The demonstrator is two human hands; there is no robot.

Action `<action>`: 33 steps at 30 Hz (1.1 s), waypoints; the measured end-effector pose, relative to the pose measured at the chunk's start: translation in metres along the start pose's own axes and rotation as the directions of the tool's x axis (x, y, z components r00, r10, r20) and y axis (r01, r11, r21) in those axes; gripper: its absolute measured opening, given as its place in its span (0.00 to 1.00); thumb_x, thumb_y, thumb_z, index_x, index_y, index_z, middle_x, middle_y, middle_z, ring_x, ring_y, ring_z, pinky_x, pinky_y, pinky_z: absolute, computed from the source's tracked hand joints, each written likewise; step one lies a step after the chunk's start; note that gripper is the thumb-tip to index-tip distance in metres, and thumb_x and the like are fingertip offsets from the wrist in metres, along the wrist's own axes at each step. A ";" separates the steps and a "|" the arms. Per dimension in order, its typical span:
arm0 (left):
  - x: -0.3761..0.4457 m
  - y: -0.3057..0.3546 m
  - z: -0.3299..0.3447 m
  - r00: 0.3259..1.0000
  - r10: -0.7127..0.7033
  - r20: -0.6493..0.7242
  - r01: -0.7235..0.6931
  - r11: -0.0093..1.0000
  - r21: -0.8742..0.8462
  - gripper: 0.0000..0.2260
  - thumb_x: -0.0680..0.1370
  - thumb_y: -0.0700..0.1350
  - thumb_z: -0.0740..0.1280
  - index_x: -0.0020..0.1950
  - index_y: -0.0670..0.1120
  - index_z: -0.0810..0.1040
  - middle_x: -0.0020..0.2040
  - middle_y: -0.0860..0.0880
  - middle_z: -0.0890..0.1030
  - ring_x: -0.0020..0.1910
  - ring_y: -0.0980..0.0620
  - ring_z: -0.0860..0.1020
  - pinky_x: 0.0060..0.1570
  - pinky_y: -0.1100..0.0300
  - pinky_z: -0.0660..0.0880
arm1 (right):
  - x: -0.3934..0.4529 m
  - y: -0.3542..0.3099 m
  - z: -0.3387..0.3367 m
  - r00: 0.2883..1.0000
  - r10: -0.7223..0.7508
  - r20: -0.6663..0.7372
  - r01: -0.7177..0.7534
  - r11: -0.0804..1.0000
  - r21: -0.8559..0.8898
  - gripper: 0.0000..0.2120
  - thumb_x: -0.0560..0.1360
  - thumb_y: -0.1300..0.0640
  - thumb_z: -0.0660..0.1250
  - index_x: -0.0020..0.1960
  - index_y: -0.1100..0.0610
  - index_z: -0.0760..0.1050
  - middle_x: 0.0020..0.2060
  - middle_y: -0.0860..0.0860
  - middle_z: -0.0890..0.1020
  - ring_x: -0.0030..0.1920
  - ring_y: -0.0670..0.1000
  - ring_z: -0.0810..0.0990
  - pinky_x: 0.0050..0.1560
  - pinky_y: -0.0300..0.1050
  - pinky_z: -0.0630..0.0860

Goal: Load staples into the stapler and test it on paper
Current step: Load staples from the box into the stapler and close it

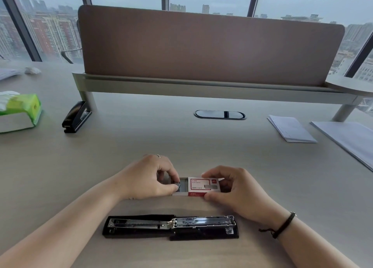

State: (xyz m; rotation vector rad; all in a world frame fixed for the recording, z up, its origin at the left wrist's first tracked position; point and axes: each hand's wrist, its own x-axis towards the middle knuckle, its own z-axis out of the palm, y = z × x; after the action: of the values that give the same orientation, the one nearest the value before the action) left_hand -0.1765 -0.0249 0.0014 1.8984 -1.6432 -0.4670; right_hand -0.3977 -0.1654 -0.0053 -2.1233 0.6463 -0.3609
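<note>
— Head view, left first?
— Left hand pinches staples from the tray; right hand grips the staple box.
— Stapler?
— Opened stapler lies on the bench, just nearer than both hands.

Both hands on staple box, opened stapler nearby

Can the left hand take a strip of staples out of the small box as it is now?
Probably yes. The staple box is slid open on its left side, the right hand steadies it, and the left hand already pinches a staple strip at the open end.
</note>
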 end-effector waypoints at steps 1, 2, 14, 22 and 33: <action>0.000 0.001 0.000 1.000 0.001 -0.005 -0.001 1.000 0.019 0.07 0.67 0.55 0.73 0.43 0.56 0.84 0.40 0.54 0.83 0.37 0.55 0.79 0.41 0.53 0.79 | 0.000 0.000 0.000 1.000 0.001 0.001 -0.001 1.000 0.002 0.16 0.67 0.58 0.79 0.52 0.45 0.83 0.47 0.43 0.88 0.45 0.41 0.87 0.52 0.44 0.83; 0.001 0.003 0.000 1.000 0.005 -0.012 -0.005 0.999 0.037 0.06 0.68 0.54 0.74 0.42 0.56 0.85 0.41 0.55 0.83 0.37 0.57 0.78 0.41 0.55 0.79 | 0.000 0.000 0.000 1.000 0.001 0.002 -0.001 1.000 0.003 0.16 0.67 0.58 0.79 0.52 0.45 0.83 0.47 0.43 0.88 0.45 0.42 0.87 0.52 0.45 0.83; -0.001 -0.001 0.000 0.965 -0.033 -0.260 -0.072 0.921 -0.383 0.06 0.66 0.51 0.72 0.37 0.50 0.84 0.39 0.53 0.84 0.32 0.58 0.76 0.32 0.67 0.72 | -0.002 -0.003 -0.001 1.000 -0.004 0.000 0.004 1.000 0.001 0.16 0.67 0.57 0.78 0.52 0.45 0.82 0.47 0.43 0.88 0.45 0.42 0.87 0.52 0.45 0.84; -0.006 -0.002 0.000 0.984 -0.053 -0.170 -0.018 0.921 -0.388 0.10 0.66 0.53 0.71 0.40 0.48 0.85 0.37 0.47 0.87 0.33 0.54 0.82 0.35 0.57 0.75 | -0.002 -0.003 -0.001 1.000 0.000 -0.006 0.000 1.000 -0.011 0.15 0.67 0.57 0.78 0.52 0.45 0.82 0.46 0.43 0.88 0.44 0.42 0.87 0.50 0.42 0.83; -0.004 -0.002 0.006 0.995 -0.055 -0.080 0.011 0.881 -0.472 0.08 0.67 0.50 0.73 0.41 0.47 0.84 0.41 0.46 0.88 0.41 0.53 0.85 0.46 0.59 0.80 | 0.000 -0.007 0.003 1.000 -0.008 -0.012 0.008 1.000 -0.009 0.15 0.66 0.55 0.78 0.51 0.42 0.83 0.46 0.43 0.88 0.45 0.42 0.86 0.53 0.47 0.83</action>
State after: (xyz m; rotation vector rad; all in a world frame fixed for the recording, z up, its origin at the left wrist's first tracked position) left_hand -0.1797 -0.0221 -0.0047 1.5556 -1.2914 -0.7127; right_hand -0.3938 -0.1602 -0.0016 -2.1339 0.6479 -0.3765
